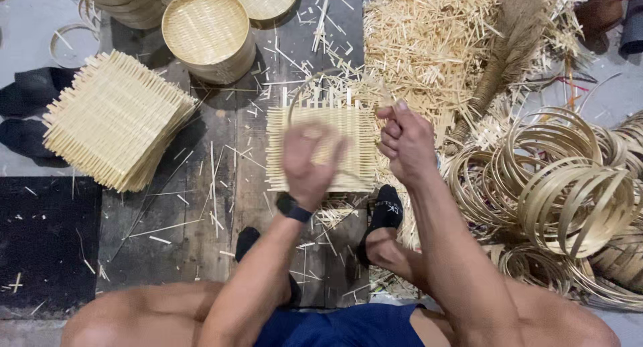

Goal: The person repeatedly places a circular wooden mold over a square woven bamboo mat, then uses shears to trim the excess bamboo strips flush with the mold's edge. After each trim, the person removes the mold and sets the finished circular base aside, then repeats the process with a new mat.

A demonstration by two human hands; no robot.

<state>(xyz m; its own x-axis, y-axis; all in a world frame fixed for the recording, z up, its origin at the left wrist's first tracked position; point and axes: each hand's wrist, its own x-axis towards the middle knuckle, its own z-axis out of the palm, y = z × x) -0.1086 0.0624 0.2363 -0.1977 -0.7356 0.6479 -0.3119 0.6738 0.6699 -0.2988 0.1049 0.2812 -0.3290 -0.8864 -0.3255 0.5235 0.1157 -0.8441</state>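
Kneeling over a square woven bamboo mat (320, 148) at centre, person's left hand (305, 161) was blurred above it, grip can't tell; right hand (405, 144) fisted, pinching a thin strip. Mat stack (114, 119) at 9 o'clock, bamboo hoops (569, 193) at 3.

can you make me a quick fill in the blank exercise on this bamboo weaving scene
1. The woven mat under the hands is ____ in outline.
2. The stack of woven mats lies to the ____ of the person.
3. The left hand has a dark ____ on its wrist.
4. The bamboo hoops are piled on the person's ____ side, beyond the right hand.

Missing words: square; left; watch; right
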